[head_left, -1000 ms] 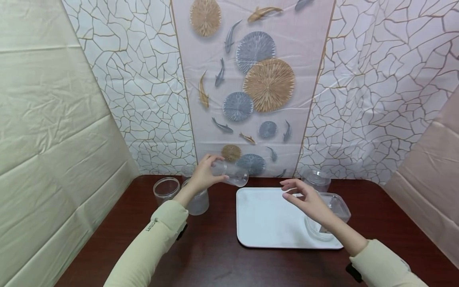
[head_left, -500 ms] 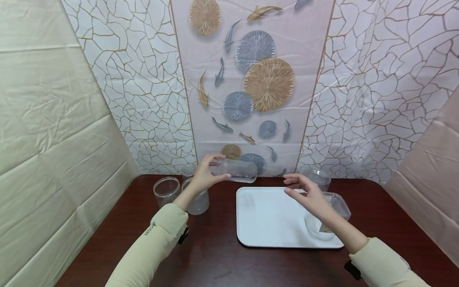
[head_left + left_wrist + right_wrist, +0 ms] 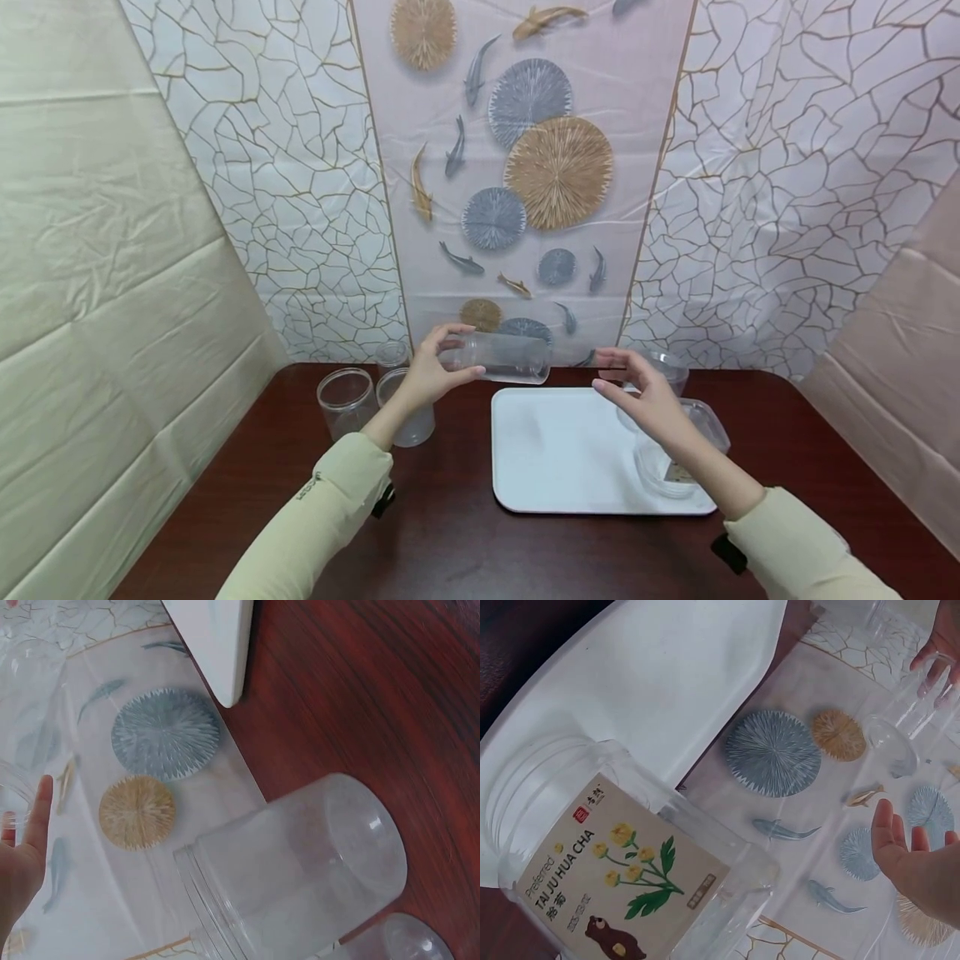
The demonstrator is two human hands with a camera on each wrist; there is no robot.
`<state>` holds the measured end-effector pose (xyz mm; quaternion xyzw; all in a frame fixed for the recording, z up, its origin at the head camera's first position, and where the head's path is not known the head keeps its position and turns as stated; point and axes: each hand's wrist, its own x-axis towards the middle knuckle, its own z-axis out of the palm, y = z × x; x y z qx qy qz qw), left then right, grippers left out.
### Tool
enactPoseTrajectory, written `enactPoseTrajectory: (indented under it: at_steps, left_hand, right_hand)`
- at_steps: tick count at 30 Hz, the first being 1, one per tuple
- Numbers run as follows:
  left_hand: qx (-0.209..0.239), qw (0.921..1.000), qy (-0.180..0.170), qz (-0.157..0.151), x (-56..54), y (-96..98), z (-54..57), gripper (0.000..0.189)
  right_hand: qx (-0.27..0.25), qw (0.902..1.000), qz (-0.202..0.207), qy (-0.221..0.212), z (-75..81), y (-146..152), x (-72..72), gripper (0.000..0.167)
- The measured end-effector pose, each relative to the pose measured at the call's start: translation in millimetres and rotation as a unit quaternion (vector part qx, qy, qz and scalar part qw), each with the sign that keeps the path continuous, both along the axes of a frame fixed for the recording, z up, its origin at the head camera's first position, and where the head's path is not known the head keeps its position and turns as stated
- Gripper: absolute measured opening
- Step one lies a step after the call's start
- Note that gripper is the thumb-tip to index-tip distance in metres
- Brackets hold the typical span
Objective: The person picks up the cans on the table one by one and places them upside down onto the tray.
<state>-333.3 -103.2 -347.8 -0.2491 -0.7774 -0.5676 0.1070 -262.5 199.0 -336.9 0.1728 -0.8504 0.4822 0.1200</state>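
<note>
While the left hand (image 3: 429, 372) grips the clear jar (image 3: 501, 357) horizontally, long axis left-right, its free end points at the empty, loosely open right hand (image 3: 647, 402) nearby.

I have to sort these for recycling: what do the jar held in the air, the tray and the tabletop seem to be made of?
The jar in the left hand looks like clear plastic, glossy, with the wall pattern showing through it; glass cannot be ruled out. The tray seems matte white plastic with rounded corners and a soft, dull sheen. The tabletop looks like dark reddish wood or a wood-look veneer, with visible grain lines.
</note>
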Motion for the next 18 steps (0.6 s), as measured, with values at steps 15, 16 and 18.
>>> enactPoseTrajectory:
  at_steps: [15,16,18]
  left_hand:
    - [0.040,0.9967,-0.015,-0.068,26.7,14.0,17.2,0.053]
    - [0.041,0.9966,-0.012,-0.071,25.1,14.7,15.0,0.053]
    - [0.046,0.9960,-0.011,-0.076,22.0,16.5,10.1,0.054]
  right_hand:
    - [-0.037,0.9988,0.005,-0.033,8.4,-8.0,-0.7,0.052]
    - [-0.041,0.9986,0.006,-0.033,9.0,-8.4,-0.6,0.052]
    - [-0.054,0.9979,0.011,-0.033,10.1,-9.3,-0.4,0.051]
